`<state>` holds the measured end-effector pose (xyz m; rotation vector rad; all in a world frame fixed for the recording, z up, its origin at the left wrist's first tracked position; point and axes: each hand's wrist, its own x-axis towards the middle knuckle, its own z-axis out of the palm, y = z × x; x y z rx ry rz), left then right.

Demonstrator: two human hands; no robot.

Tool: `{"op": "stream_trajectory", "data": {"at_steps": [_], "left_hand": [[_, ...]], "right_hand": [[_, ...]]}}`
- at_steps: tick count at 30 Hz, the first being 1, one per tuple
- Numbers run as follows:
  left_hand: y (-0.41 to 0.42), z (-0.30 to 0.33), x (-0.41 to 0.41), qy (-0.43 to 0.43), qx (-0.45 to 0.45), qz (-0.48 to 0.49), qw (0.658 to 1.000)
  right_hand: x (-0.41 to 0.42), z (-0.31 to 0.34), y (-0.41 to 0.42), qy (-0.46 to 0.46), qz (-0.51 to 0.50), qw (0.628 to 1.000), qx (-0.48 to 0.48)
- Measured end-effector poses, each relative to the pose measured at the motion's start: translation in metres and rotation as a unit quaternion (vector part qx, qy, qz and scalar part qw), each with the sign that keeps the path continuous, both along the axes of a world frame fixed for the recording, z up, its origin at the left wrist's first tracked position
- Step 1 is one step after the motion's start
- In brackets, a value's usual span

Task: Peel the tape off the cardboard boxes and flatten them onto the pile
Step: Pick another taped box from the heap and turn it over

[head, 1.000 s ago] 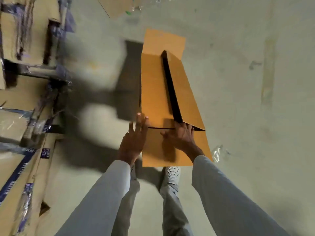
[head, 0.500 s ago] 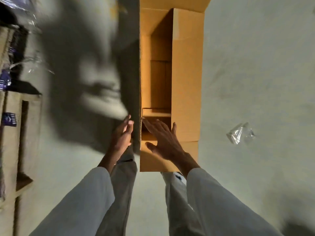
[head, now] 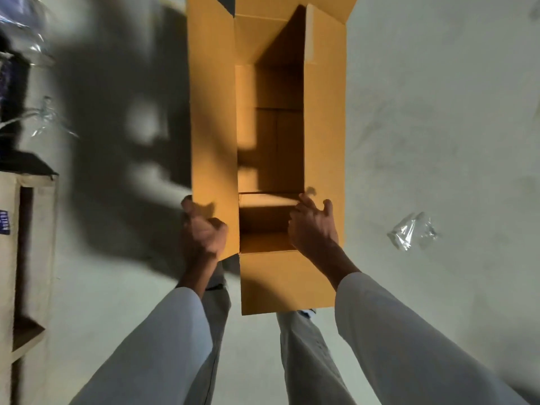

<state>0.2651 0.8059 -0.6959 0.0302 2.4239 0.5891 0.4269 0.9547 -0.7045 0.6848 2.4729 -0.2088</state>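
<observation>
Box now stands opened into a tube on the floor ahead of me, where a second ago it lay nearly flat. My left hand grips its left wall edge, my right hand curls onto the right wall; I judge flattening restarts, pile at left

Crumpled clear plastic on floor
</observation>
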Motion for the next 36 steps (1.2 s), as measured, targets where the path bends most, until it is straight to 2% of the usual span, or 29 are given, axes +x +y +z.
{"op": "stream_trajectory", "data": {"at_steps": [2, 4, 6, 8, 9, 11, 14, 16, 18, 19, 20, 22, 23, 25, 29, 32, 36], "left_hand": [[-0.006, 0.003, -0.003, 0.022, -0.054, -0.064, 0.996], [-0.011, 0.009, -0.001, 0.090, -0.134, -0.174, 0.971], [-0.014, 0.011, 0.001, 0.184, -0.176, -0.306, 0.917], [-0.016, 0.006, 0.006, 0.240, -0.188, -0.414, 0.858], [-0.018, 0.003, 0.010, 0.244, -0.186, -0.445, 0.842], [-0.017, -0.003, 0.017, 0.220, -0.184, -0.469, 0.835], [-0.012, -0.018, 0.018, 0.152, -0.227, -0.477, 0.835], [-0.009, -0.022, 0.016, 0.149, -0.199, -0.435, 0.866], [-0.011, -0.014, 0.017, 0.190, -0.105, -0.332, 0.918], [-0.015, -0.011, 0.020, 0.208, -0.073, -0.267, 0.938], [-0.020, -0.011, 0.023, 0.212, -0.063, -0.194, 0.956], [-0.028, -0.012, 0.029, 0.155, -0.098, -0.036, 0.982], [-0.030, -0.013, 0.032, 0.109, -0.114, 0.028, 0.987], [-0.028, -0.011, 0.037, 0.051, -0.091, 0.083, 0.991], [-0.013, 0.002, 0.045, 0.020, 0.006, 0.139, 0.990], [-0.005, 0.010, 0.053, 0.028, 0.040, 0.160, 0.986], [0.013, 0.047, 0.062, 0.059, 0.148, 0.133, 0.978]], "right_hand": [[0.007, 0.013, -0.003, 0.042, -0.069, 0.997, 0.019], [0.013, 0.024, -0.001, 0.042, -0.139, 0.989, 0.024], [0.023, 0.032, 0.008, 0.040, -0.226, 0.972, 0.040], [0.038, 0.034, 0.021, 0.024, -0.300, 0.951, 0.070], [0.045, 0.033, 0.027, -0.002, -0.314, 0.947, 0.072], [0.061, 0.016, 0.039, -0.056, -0.326, 0.943, 0.036], [0.084, -0.015, 0.055, -0.030, -0.376, 0.922, -0.090], [0.094, -0.032, 0.063, -0.026, -0.387, 0.912, -0.134], [0.094, -0.036, 0.056, -0.099, -0.327, 0.935, -0.099], [0.092, -0.033, 0.047, -0.107, -0.271, 0.955, -0.060], [0.088, -0.027, 0.037, -0.088, -0.220, 0.971, -0.036], [0.079, -0.020, 0.010, -0.028, -0.150, 0.986, -0.068], [0.072, -0.019, -0.004, -0.024, -0.130, 0.985, -0.113], [0.053, -0.023, -0.032, -0.053, -0.095, 0.976, -0.188], [0.017, -0.035, -0.069, -0.053, -0.086, 0.957, -0.271], [-0.001, -0.032, -0.080, -0.046, -0.080, 0.956, -0.278], [-0.015, -0.010, -0.081, -0.065, -0.097, 0.960, -0.255]]}}
